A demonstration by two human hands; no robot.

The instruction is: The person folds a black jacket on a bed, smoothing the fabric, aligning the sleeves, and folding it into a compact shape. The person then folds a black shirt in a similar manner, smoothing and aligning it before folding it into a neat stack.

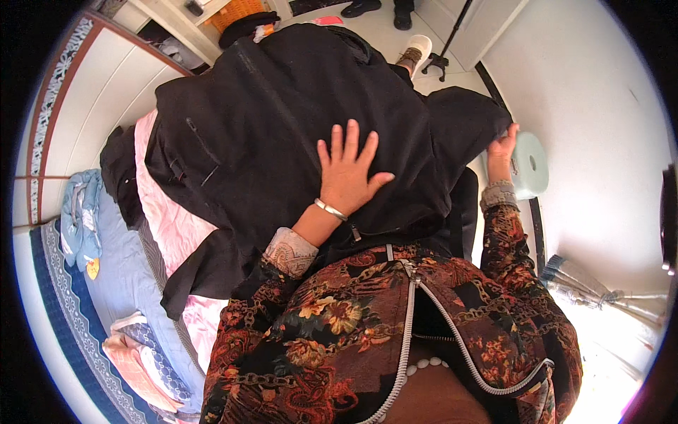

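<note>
A large black jacket [275,132] with zippered pockets lies spread out in front of me, partly over pink fabric. My left hand [347,172] rests flat on its middle, palm down and fingers apart, with a silver bangle at the wrist. At the right, my right hand [503,146] grips the edge of a black part of the garment that stretches out from the main body; which part it is, I cannot tell. A zipper pull [355,232] hangs at the jacket's near edge, close to my left wrist.
Pink fabric [172,222] and a blue bed cover [119,254] lie at the left, with folded clothes [145,365] on the bed. A pale green stool [529,165] stands by the right wall. At the far side are a beige shoe [416,53], a stand's foot [437,66] and another person's dark shoes [402,18].
</note>
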